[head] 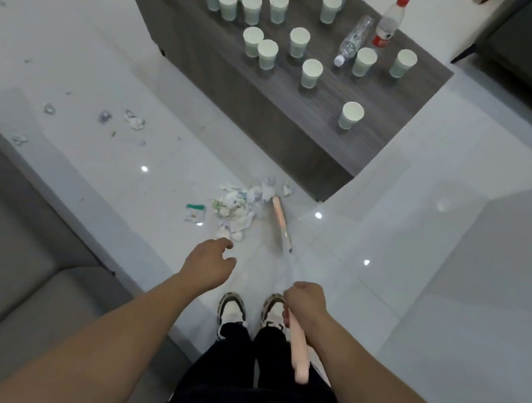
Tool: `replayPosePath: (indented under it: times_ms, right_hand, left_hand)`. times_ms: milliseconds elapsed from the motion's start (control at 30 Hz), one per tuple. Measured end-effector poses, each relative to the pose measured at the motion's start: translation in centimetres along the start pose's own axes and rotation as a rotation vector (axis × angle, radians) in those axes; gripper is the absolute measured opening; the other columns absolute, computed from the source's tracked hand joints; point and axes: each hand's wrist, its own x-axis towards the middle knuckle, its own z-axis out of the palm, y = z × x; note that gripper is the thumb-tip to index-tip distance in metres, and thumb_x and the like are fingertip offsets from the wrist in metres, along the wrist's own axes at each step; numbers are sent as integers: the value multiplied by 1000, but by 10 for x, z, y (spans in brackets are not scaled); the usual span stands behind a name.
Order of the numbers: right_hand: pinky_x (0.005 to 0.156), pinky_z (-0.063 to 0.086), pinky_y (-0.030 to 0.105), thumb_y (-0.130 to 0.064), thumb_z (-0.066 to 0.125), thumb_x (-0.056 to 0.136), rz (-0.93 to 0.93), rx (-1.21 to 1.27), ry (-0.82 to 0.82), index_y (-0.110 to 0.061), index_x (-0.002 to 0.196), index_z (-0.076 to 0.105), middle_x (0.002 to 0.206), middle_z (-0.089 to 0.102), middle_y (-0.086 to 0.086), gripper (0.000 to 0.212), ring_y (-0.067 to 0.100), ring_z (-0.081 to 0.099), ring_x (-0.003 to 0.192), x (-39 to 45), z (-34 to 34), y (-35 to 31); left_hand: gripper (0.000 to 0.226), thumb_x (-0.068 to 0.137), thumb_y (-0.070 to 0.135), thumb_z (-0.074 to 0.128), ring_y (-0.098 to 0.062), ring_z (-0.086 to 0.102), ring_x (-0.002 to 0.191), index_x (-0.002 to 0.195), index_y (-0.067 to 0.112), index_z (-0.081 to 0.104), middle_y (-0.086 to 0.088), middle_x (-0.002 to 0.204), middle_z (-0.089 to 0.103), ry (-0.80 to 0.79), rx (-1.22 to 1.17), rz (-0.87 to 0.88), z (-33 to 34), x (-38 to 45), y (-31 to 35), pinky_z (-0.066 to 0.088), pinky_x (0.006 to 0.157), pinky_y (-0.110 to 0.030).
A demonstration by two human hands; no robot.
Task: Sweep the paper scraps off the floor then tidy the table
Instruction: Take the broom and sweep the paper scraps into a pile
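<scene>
While sweeping remains the step in hand, grip pale pink broom handle (296, 345) in right hand (304, 301), fingers wrapped closed; left hand (208, 263) free, fingers loosely curled, empty. Gathered white paper scraps (240, 206) at 12 o'clock; strays (134, 120) at 10 o'clock. Next: draw strays into pile. Dark wood table (302, 112) with paper cups (311, 73) untidied.

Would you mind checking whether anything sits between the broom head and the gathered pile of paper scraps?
Nothing visible does: the broom head lies right beside the pile of paper scraps, with only bare floor around them.
</scene>
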Motion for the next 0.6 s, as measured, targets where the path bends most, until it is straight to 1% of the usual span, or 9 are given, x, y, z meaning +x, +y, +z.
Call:
replayPosePath:
  times_ms: [100, 167, 267, 400, 500, 567, 600]
  right_hand:
    - [45, 40, 26, 8, 50, 81, 59, 61, 61, -3, 70, 51, 63, 48, 15, 16, 22, 45, 42, 6, 0, -10]
    - [44, 41, 25, 6, 50, 83, 44, 82, 85, -1, 74, 51, 71, 50, 17, 12, 24, 48, 47, 17, 1, -23]
    - [42, 42, 24, 4, 49, 86, 12, 85, 113, 0, 80, 52, 70, 50, 15, 8, 23, 48, 43, 33, 6, -46]
    - [45, 42, 26, 4, 48, 86, 8, 84, 71, 4, 93, 56, 68, 52, 15, 11, 23, 48, 42, 52, 22, -73]
    - [43, 42, 25, 4, 49, 88, -19, 68, 26, 5, 100, 56, 73, 52, 16, 14, 23, 48, 43, 59, 47, -91]
    - [42, 42, 25, 4, 49, 87, -42, 56, -5, 3, 99, 55, 76, 51, 16, 14, 23, 48, 42, 58, 69, -100]
    - [43, 42, 25, 4, 50, 86, -43, 51, -20, 2, 95, 54, 76, 51, 16, 10, 23, 48, 41, 57, 82, -103]
  left_hand:
    - [43, 94, 31, 53, -23, 52, 117, 136, 20, 51, -4, 132, 55, 4, -19, -17, 2, -6, -10, 42, 95, -32]
    - [43, 94, 31, 53, -24, 53, 118, 135, 20, 51, -5, 132, 56, 14, -21, -34, 0, -7, -19, 42, 95, -31]
    - [43, 94, 31, 53, -23, 53, 118, 135, 20, 51, -5, 132, 56, 20, -5, -83, -3, -9, -33, 41, 95, -30]
    - [43, 94, 31, 53, -22, 54, 117, 136, 21, 51, -4, 132, 56, 20, 24, -143, -11, -9, -51, 40, 94, -28]
    - [43, 93, 29, 53, -21, 55, 113, 135, 20, 51, -4, 131, 56, 25, 31, -154, -28, 2, -60, 40, 94, -28]
    - [43, 93, 29, 54, -20, 56, 106, 134, 21, 52, -4, 129, 56, 44, 26, -162, -43, 14, -68, 41, 92, -28]
    - [43, 92, 30, 54, -20, 56, 107, 134, 21, 52, -4, 129, 56, 51, 26, -163, -51, 21, -72, 40, 91, -27]
